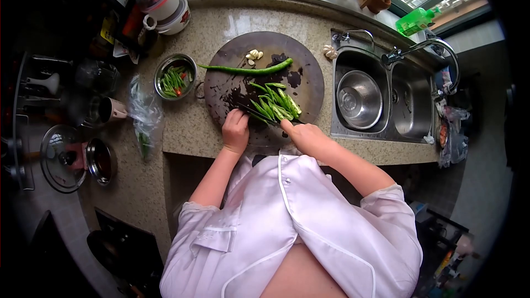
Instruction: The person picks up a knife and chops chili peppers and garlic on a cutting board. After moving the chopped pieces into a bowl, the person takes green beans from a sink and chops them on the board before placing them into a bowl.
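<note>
On the round dark cutting board point(223, 58), my right hand point(301, 135) is wrapped round the handle of a knife point(256, 114), whose dark blade points left. My left hand point(236, 127) is closed at the blade's left end, by the board's front edge; what its fingers hold, if anything, is hidden. Sliced green peppers point(277, 102) lie in a slanted pile just beyond the blade. One long whole green pepper point(248, 70) stretches across the board behind them, with several peeled garlic cloves point(254, 56) farther back.
Left of the board stand a steel bowl point(175, 76) of cut green and red peppers and a clear plastic bag point(144, 111). A double sink point(411, 102) holding a metal basin point(359, 100) is on the right, with a garlic bulb point(330, 52) near its back left corner.
</note>
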Action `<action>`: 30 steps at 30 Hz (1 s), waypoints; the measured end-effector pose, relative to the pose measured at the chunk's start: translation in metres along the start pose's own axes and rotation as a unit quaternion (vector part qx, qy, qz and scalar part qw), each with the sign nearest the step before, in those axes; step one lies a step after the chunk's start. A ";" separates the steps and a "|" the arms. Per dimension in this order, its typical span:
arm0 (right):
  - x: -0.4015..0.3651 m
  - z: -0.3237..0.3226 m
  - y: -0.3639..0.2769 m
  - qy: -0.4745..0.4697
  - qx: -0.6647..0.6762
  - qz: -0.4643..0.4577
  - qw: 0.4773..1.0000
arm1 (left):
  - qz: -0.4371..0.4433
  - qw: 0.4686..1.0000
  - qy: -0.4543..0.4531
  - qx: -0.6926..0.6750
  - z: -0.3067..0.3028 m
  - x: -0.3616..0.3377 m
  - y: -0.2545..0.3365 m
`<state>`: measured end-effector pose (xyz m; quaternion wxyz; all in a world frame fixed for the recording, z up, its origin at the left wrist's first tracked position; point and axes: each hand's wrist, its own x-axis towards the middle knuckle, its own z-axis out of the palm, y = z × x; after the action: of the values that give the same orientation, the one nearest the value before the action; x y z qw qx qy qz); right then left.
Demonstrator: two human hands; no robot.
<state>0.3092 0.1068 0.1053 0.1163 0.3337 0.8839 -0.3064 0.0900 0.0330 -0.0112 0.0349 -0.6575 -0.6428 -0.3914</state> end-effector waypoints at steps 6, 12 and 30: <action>0.047 0.024 -0.004 0.038 0.011 -0.023 0.999 | -0.024 1.000 0.003 -0.015 0.003 0.000 0.000; 0.091 0.038 -0.026 0.136 0.013 -0.060 0.989 | -0.051 0.999 -0.009 -0.016 0.005 -0.003 -0.001; 0.010 0.016 0.006 0.002 -0.008 -0.022 1.000 | -0.007 1.000 0.014 0.016 -0.002 -0.002 0.002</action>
<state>0.3057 0.1061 0.0856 0.1098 0.3136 0.8937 -0.3015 0.0908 0.0300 -0.0098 0.0520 -0.6468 -0.6532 -0.3903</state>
